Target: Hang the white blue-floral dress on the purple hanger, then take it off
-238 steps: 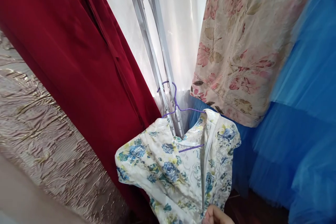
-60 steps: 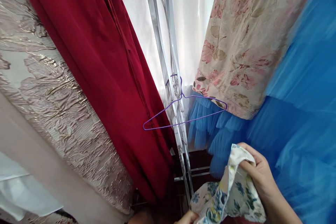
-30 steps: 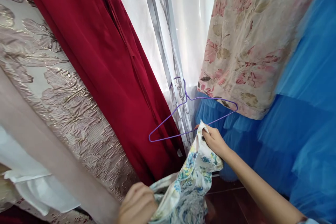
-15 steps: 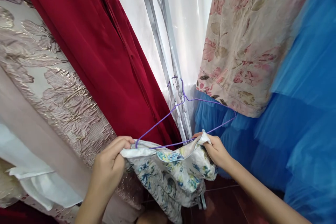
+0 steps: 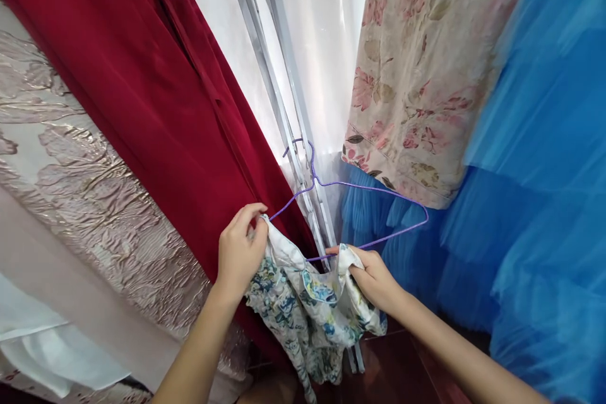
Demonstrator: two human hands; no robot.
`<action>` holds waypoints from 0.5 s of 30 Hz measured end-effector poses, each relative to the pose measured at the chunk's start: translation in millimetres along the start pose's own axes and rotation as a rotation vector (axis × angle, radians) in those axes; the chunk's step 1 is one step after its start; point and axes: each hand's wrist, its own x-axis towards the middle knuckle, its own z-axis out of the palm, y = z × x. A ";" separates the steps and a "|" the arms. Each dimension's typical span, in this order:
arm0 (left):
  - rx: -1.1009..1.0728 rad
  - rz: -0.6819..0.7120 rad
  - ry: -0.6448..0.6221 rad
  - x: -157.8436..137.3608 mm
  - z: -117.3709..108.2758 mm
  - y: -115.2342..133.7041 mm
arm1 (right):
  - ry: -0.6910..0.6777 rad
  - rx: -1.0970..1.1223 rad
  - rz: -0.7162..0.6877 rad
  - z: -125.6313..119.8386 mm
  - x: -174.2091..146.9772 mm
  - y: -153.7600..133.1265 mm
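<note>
A purple wire hanger [image 5: 374,187] spans the middle of the head view, its hook by the grey metal posts. Over its left shoulder lies part of a white garment with a blue, green and yellow floral print [image 5: 326,322]. My left hand [image 5: 242,249] pinches the garment's edge up on that sloping arm of the hanger. With my right hand [image 5: 367,274] I grip another part of the garment's edge, beside the hanger's lower bar. The hanger's right shoulder is bare. Folds of cloth hide some of my fingertips and the hanger's left corner.
Grey metal posts [image 5: 269,63] run down the middle before white cloth [image 5: 326,44]. A dark red dress [image 5: 156,107] and pale embossed fabric [image 5: 95,164] hang on the left. To the right hang a pink floral dress [image 5: 411,88] and blue tulle [image 5: 534,202]. Dark red tiles [image 5: 398,366] lie below.
My left hand has moved up and right, drawing the garment's edge over the hanger's left shoulder. My right hand has shifted slightly left, still gripping. The view has turned a little to the right.
</note>
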 end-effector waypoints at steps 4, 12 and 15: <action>-0.019 0.005 0.041 -0.8 1.7 -17.1 | 0.329 -0.086 -0.024 -25.9 -3.3 7.3; 0.007 0.108 0.045 3.7 -0.8 -11.3 | 0.872 -0.374 -0.208 -85.5 12.4 0.5; 0.020 0.103 0.039 1.8 0.0 -11.2 | 0.785 -0.409 -0.227 -101.6 13.4 -0.6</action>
